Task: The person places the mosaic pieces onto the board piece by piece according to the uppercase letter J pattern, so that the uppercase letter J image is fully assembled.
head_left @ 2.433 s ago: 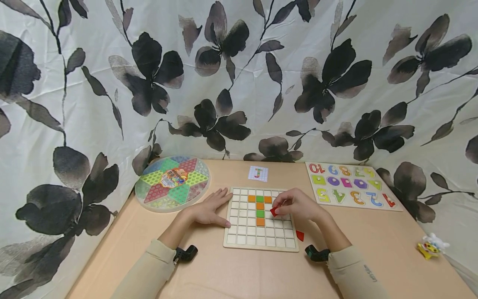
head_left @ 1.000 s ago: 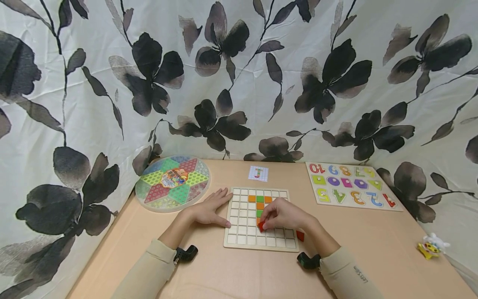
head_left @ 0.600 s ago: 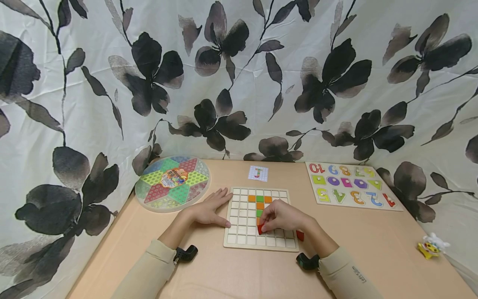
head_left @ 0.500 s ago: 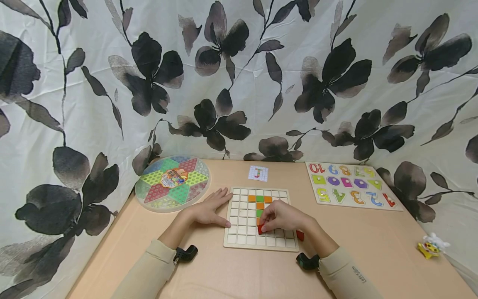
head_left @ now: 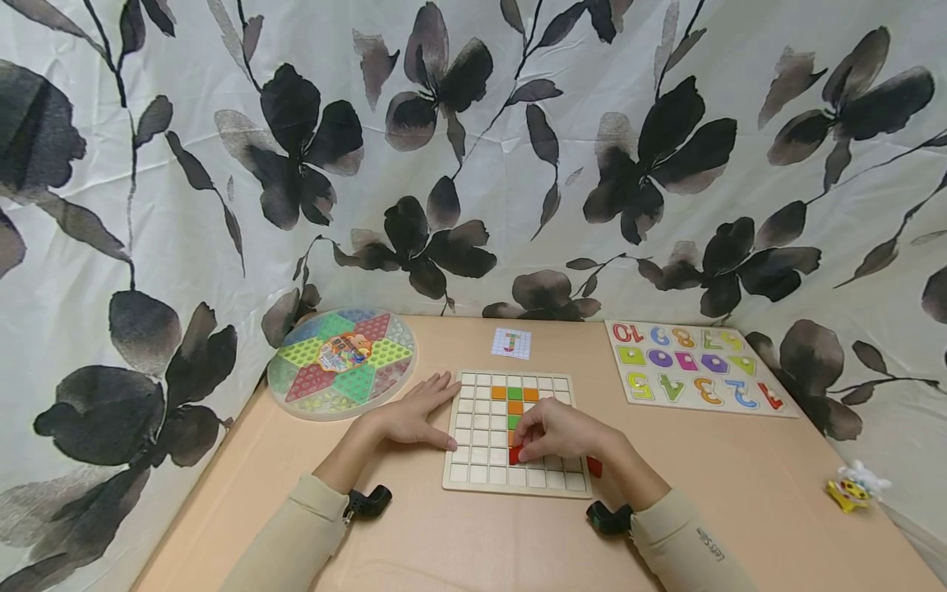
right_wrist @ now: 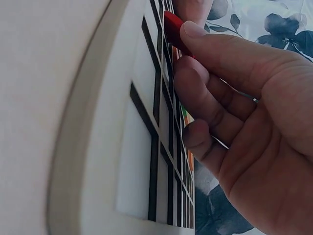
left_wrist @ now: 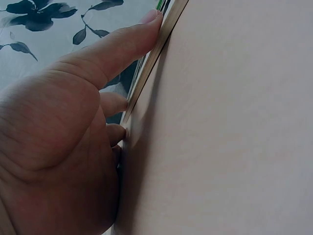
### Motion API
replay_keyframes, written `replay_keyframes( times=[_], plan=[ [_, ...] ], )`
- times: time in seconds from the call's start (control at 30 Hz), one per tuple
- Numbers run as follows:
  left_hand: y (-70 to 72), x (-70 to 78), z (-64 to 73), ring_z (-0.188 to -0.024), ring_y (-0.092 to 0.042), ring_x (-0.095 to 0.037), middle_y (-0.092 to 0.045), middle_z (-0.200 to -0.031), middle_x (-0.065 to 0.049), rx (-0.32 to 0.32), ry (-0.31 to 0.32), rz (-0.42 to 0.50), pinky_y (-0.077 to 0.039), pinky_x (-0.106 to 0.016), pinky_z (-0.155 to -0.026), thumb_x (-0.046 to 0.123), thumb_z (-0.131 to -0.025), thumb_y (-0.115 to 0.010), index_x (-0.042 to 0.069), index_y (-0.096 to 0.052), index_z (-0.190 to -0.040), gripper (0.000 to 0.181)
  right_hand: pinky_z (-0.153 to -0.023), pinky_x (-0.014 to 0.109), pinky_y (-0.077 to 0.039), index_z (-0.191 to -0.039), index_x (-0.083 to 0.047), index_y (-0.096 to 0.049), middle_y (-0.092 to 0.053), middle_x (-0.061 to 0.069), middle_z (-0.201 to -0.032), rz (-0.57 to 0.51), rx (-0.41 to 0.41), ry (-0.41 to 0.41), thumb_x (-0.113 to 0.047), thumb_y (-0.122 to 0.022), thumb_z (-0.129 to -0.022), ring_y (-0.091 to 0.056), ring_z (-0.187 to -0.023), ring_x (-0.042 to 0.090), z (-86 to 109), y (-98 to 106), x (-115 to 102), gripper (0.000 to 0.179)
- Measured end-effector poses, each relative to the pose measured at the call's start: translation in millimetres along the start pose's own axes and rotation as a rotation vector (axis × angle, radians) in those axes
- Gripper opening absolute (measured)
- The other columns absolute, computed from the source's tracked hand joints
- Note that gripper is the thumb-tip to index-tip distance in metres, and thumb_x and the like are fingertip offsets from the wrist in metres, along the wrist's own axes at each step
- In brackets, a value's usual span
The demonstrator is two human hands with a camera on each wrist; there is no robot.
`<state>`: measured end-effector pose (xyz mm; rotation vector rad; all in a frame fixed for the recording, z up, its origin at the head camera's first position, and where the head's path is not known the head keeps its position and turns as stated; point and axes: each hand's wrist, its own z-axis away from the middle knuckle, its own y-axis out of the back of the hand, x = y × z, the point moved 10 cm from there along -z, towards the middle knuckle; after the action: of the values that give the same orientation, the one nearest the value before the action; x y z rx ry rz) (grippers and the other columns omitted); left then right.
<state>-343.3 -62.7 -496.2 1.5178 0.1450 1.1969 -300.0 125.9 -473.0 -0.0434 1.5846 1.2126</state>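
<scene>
A wooden grid board (head_left: 477,474) with pale square cells lies in front of me. Orange tiles (head_left: 499,393) and green tiles (head_left: 515,421) form a short row and a column down from it. My right hand (head_left: 558,429) pinches a red tile (head_left: 514,455) between thumb and fingers, right at the cell below the column's lowest orange tile. In the right wrist view, the thumb presses along the red tile's (right_wrist: 177,32) edge, low over the grid. My left hand (head_left: 414,415) lies with fingers spread at the board's left side, thumb on its rim.
Another red tile (head_left: 595,466) lies by the board's right edge, partly behind the right hand. Behind the board is a small card (head_left: 511,344) with a coloured J shape. A round star-patterned game board (head_left: 342,362), a number puzzle (head_left: 695,368) and a small toy (head_left: 854,487) stand around.
The right hand has carried the red tile left and toward me, from the board's right side to the foot of the column. The tile now lies flatter. The left hand has stayed put.
</scene>
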Motion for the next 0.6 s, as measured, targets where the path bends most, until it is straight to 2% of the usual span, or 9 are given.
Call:
replay_keyframes(
  times=[0.6],
  plan=[
    [0.5,2.3,1.5,-0.163,0.006,-0.036,0.001,-0.175,-0.018,0.000,0.000,-0.004,-0.001,-0.056,-0.132,0.056,-0.085,-0.080,0.013,-0.018,-0.168,0.112,-0.064,0.019,-0.050,-0.096,-0.019,-0.078,-0.066,-0.008,-0.077,0.022,-0.001,-0.001,-0.015,-0.084,-0.088,-0.057,-0.071,0.005,-0.3,-1.1,-1.9,0.010]
  ],
)
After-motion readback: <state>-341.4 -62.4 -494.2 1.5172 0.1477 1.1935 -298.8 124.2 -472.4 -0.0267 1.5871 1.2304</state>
